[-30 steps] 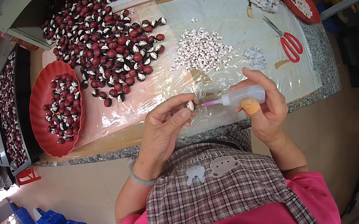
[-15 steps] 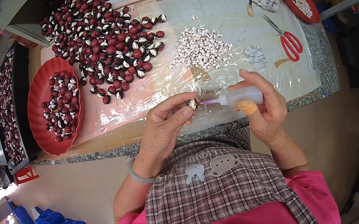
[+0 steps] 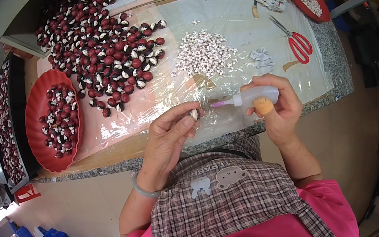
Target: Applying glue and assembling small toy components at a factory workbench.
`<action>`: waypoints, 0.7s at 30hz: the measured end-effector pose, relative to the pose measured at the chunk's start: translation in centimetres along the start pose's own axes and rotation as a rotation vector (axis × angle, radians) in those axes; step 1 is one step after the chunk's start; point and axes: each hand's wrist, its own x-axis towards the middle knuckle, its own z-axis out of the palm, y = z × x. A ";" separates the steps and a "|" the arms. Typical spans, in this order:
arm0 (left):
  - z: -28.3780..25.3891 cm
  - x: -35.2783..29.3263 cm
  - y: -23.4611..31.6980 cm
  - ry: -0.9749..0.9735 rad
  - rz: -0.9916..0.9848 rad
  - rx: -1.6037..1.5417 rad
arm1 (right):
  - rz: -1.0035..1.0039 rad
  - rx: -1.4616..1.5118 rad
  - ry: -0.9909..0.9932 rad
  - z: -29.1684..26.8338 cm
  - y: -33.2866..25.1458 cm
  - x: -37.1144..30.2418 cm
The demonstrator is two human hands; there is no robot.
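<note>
Between the thumb and fingers of my left hand [image 3: 171, 131] is a small round black-and-white piece [image 3: 194, 114]. My right hand [image 3: 279, 104] is wrapped round a translucent squeeze bottle [image 3: 260, 94], tipped on its side, its thin purple nozzle [image 3: 218, 104] pointing at the piece with a gap between. An orange cover sits on my right thumb. Beyond my hands lies a heap of tiny white pieces with dark marks [image 3: 204, 54]. To its left spreads a large pile of dark red, black and white balls [image 3: 111, 61].
A red scalloped tray [image 3: 36, 138] holds red balls with white pieces on them. Further left stands a black tray [image 3: 25, 114] of similar balls. Red-handled scissors [image 3: 300, 46], a crumpled white cloth [image 3: 262, 60] and a red dish [image 3: 323, 10] of white pieces lie at the right.
The nozzle was at the piece and is now drawn back from it to the right. My left hand has shifted slightly left, still holding the piece. The whole view has shifted a little.
</note>
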 end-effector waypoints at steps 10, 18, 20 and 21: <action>-0.3 -0.3 0.0 0.047 -0.022 0.027 | 0.466 0.413 0.130 -3.9 3.8 2.9; -0.3 0.0 0.0 0.007 -0.033 0.012 | 0.314 -0.504 0.069 -2.8 4.1 5.8; -0.3 0.0 0.0 0.001 -0.032 0.007 | 0.318 -0.549 0.054 -3.0 4.4 6.3; -0.4 0.0 0.0 -0.009 -0.030 0.004 | 0.332 -0.553 0.045 -3.3 4.9 6.4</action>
